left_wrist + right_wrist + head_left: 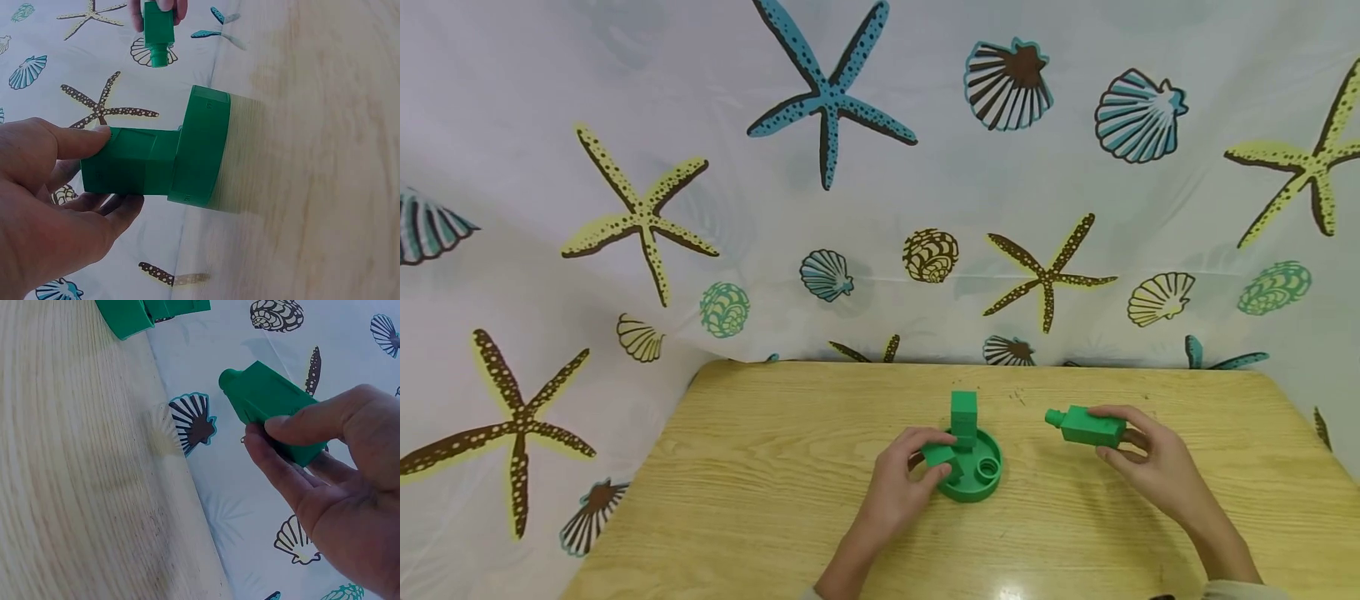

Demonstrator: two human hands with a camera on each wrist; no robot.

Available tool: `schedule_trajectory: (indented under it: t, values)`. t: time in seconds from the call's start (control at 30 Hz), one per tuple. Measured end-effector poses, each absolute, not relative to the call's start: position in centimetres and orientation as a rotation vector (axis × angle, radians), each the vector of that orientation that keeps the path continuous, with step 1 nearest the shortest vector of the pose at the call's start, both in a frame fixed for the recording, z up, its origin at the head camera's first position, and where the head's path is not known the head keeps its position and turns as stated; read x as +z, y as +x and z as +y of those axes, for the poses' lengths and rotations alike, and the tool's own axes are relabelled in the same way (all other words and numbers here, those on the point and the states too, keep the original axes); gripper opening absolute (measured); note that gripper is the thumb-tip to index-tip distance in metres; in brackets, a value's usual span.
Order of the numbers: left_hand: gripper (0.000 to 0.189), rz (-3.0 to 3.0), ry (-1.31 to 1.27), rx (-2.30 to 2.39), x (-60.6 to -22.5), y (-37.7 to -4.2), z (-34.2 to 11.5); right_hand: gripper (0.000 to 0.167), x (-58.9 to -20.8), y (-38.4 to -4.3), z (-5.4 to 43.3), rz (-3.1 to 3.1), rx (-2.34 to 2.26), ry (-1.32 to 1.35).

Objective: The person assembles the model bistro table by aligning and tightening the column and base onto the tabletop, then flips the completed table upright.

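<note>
A round green base with a raised rim sits on the table. Two green rectangular blocks stand up from it: a rear block and a front-left block. At its front right is a ring-shaped threaded socket. My left hand grips the front-left block between thumb and fingers. To the right, above the table, my right hand holds a loose green block with a narrow round neck pointing left, toward the base. In the right wrist view, thumb and fingers pinch that block.
The wooden table spreads out around the base. Behind it and along the left hangs a white cloth printed with starfish and shells. Small dark marks show on the tabletop behind the base.
</note>
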State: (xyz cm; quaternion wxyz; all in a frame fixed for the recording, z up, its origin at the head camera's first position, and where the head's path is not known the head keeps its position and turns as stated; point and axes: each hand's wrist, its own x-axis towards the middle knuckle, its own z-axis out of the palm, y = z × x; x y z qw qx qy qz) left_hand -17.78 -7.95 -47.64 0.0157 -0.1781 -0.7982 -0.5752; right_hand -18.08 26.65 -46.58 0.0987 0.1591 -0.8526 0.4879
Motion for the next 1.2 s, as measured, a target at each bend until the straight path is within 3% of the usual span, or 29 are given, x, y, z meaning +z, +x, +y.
schedule_trajectory:
  t: [0.13,0.5,1.2]
  values:
    - [0.03,-2.478,-0.562,-1.79,-47.7,-17.8,-8.0,0.053,-46.5,-18.1,25.8,-2.527,1.5,0.503]
    - [0.029,-2.46,-0.59,-1.781,-48.0,-17.9,-8.1,0.055,-46.2,-18.8,23.0,-2.547,1.641,0.574]
    - [0.029,-2.417,-0.601,-1.811,-48.7,-17.9,-8.0,0.039,-46.9,-18.5,20.9,-2.4,1.611,0.595]
